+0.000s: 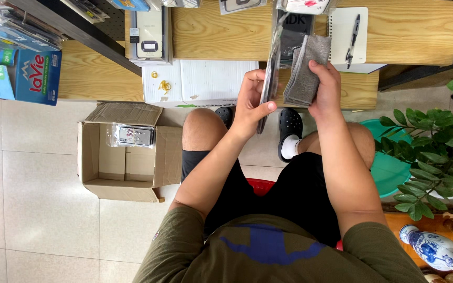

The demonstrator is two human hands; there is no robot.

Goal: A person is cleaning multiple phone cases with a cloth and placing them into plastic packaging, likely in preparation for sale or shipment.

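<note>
1. On my feed the left hand [250, 105] is raised in front of the knees, fingers curled shut around a thin flat package in clear plastic [271, 68], seen almost edge-on. The thumb presses its near edge and the package rises upright from the palm.
2. The right hand [325, 86] is just beside the left, separated from it by the package. It is closed in a pinch on a folded grey cloth [305, 68], thumb on the top, fingers wrapped behind.
3. The cloth sits between the two hands, lying against the package's right face or very close to it; I cannot tell whether they actually touch.
4. Past both hands is a low wooden shelf [410, 31]. Just beyond the right hand a white spiral notebook [348, 36] lies there with a black pen [353, 32] on top.
5. Beyond the left hand, on the same shelf, lies a white boxed device [149, 34].
6. Well to the left of the left hand, on the tiled floor, an open cardboard box [124, 186] holds one plastic-wrapped item [135, 135].
7. To the right of the right arm is a green potted plant [436, 152].
</note>
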